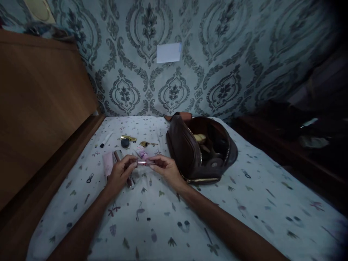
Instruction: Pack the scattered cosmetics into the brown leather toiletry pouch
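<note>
Between my two hands is a slim pink lip gloss tube (143,163), held level just above the bed sheet. My left hand (121,172) pinches one end with thumb and fingers. The other end is pinched by my right hand (169,171). Beneath and beside the left hand lie a pale pink squeeze tube (108,160) and a shiny metallic cylinder (131,180), partly covered by that hand. A small pink-and-white tube (141,152) rests just beyond the fingers. To the right of my right hand stands an open brown zippered bag (181,150).
Farther back lie a gold tube (128,138), a round black pot (125,143), a small gold object (148,144) and a white stick with a dark end (106,139). A wooden panel (46,90) borders the left; patterned wallpaper (174,87) rises behind.
</note>
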Available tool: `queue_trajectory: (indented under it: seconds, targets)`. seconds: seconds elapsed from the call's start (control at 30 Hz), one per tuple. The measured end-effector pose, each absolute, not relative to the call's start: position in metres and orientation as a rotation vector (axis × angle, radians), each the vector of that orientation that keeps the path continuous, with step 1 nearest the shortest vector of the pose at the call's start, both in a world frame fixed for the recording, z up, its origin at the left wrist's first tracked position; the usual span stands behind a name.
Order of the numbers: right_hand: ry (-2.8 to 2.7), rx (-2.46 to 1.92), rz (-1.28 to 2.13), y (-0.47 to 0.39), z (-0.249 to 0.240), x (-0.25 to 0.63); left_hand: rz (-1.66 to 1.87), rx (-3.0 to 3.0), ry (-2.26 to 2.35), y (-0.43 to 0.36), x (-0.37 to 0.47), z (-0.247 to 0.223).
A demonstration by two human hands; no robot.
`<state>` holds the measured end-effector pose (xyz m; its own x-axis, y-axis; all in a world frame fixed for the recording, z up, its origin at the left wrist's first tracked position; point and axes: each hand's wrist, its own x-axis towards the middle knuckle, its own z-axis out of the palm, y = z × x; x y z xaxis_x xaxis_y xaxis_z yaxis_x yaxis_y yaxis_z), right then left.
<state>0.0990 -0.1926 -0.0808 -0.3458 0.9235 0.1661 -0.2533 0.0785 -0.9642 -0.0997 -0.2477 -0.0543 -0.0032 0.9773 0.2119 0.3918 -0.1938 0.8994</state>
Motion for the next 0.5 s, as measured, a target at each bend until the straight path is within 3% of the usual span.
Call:
queue_trajectory:
  seconds: [0.5]
  targets:
    - [-0.868, -0.634, 1.830, -0.203, -0.105, 0.092, 1.044, 1.550, 1.479, -0.248, -0.105, -0.057]
